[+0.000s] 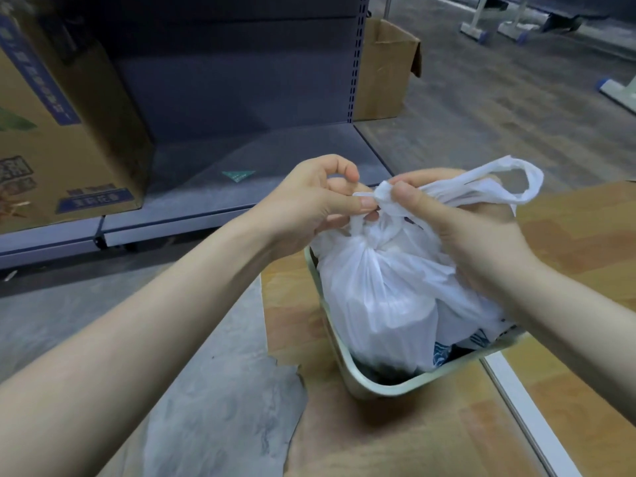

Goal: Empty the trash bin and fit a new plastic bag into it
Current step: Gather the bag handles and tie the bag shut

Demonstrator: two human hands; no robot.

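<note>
STEP: tying off full bag (385,297) in bin (347,364) | LEFT: left hand (309,204) pinching one handle | RIGHT: right hand (457,225) curled round other handle loop | ADVICE: pull knot snug, low, before lifting out

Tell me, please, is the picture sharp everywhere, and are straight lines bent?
Head view: both hands, left and right, and the white bag are fairly sharp; the cardboard box at the left edge is blurred; the shelf upright leans from wide-angle distortion.

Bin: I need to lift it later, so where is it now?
In the head view the bin sits low, right of centre on the wooden floor, holding the white bag that both hands are tying.
</note>
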